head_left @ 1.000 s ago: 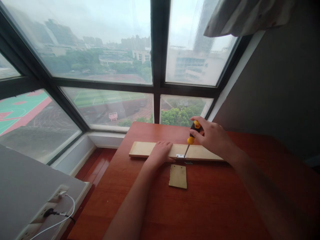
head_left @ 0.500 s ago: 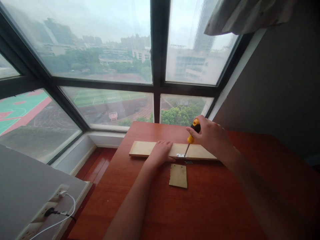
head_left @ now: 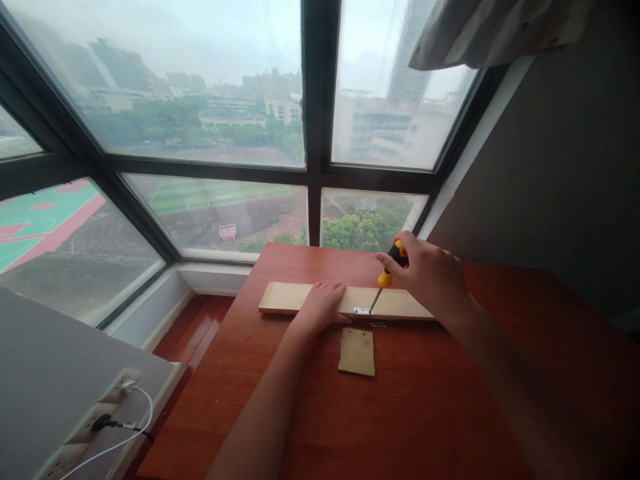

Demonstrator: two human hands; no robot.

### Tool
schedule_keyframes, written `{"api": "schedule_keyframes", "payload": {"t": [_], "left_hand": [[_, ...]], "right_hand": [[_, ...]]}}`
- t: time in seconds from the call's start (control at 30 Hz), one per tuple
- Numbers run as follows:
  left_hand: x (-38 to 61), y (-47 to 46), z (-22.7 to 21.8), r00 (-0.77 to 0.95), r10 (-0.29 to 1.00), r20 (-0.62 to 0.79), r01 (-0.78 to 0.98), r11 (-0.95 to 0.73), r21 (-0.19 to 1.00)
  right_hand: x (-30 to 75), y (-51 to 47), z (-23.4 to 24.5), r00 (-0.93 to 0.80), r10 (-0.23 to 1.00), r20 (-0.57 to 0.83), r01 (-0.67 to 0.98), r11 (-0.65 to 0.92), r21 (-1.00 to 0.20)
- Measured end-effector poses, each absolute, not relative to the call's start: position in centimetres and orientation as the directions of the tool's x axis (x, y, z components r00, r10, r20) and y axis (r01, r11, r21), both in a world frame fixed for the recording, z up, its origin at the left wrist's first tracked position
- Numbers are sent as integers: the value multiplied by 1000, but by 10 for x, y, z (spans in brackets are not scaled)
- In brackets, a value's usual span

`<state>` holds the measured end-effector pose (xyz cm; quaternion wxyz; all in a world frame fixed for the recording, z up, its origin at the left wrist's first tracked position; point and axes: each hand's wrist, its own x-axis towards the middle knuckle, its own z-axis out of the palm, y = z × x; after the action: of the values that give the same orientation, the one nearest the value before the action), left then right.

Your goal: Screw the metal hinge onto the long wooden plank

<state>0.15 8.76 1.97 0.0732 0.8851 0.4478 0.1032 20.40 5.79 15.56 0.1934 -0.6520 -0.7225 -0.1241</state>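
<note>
Beyond the left edge of the tabletop (head_left: 425,413), a power strip (head_left: 75,437) with a white cable (head_left: 137,417) is being shown on a grey ledge, well apart from the work. A long wooden board (head_left: 285,298) is being kept parallel to the far edge, its left end near the left edge. Broad bare wood is being left open toward the near and right edges. A small wooden piece (head_left: 357,351) is being left just in front of the board, apart from it, with dark screws (head_left: 379,325) between the two.

Compared with half a second ago, the board and the small piece are being kept in the same places, while the screwdriver (head_left: 383,279) is being shown turned in the grip, with black now being exposed where yellow was showing.

The left hand (head_left: 320,308) is being pressed flat on the board, its fingers (head_left: 327,289) laid together. The screwdriver's handle is being clamped by the fingers (head_left: 395,263) of the right hand (head_left: 433,277), its tip being set on a small metal bracket (head_left: 360,311) at the board's near edge.
</note>
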Motion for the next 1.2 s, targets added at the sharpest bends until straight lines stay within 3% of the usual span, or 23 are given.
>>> {"api": "schedule_keyframes", "payload": {"t": [0.17,0.27,0.33,0.53,0.6,0.7,0.83,0.9,1.2], "left_hand": [[1,88,18,580,806,121,775,-591,223],[0,89,17,582,804,124,774,-594,221],[0,89,17,583,804,119,774,-594,221],[0,87,19,583,805,111,772,-591,232],[0,87,20,578,810,100,777,-584,237],[0,86,20,574,813,94,780,-578,240],[1,87,19,580,809,100,776,-585,235],[1,87,19,577,811,93,780,-581,234],[0,87,20,580,808,102,775,-586,239]], "right_hand": [[211,63,156,-239,910,338,814,377,-441],[216,69,155,-263,915,305,747,394,-536],[217,71,155,-215,923,320,798,355,-487],[203,64,158,-140,885,443,969,214,-122],[198,61,159,-117,885,450,985,160,-58],[195,58,160,-120,902,415,979,176,-100],[203,61,161,-270,900,342,858,386,-338],[207,62,162,-286,905,314,831,398,-389],[200,57,158,-161,880,447,980,197,-35]]}}
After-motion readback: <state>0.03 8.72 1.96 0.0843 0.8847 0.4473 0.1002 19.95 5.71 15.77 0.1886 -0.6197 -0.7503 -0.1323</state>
